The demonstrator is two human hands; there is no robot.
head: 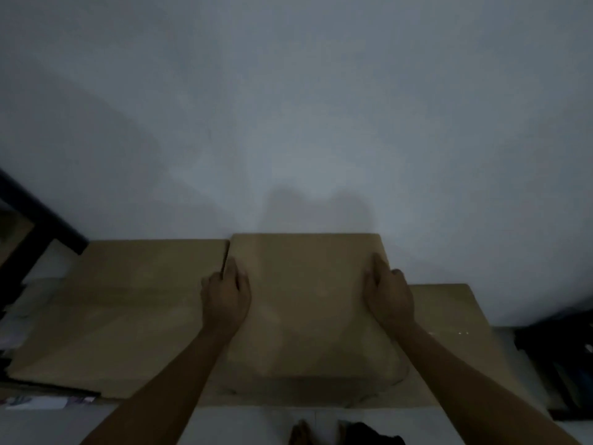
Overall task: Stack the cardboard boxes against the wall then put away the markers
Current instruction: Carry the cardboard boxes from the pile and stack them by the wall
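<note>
A flattened brown cardboard box [308, 300] leans with its top edge on the white wall [288, 123]. My left hand [226, 295] grips its left edge and my right hand [388, 295] grips its right edge, fingers curled round the sides. Behind it on the left stands a wider flattened box [128, 300], also against the wall. A lower cardboard piece [449, 316] shows behind it on the right. No markers are visible in this dim view.
A dark frame leg [41, 220] slants at the far left. Dark objects [558, 348] sit on the floor at the right. Papers [41, 401] lie at the lower left. My feet [317, 431] stand on the pale floor below the boxes.
</note>
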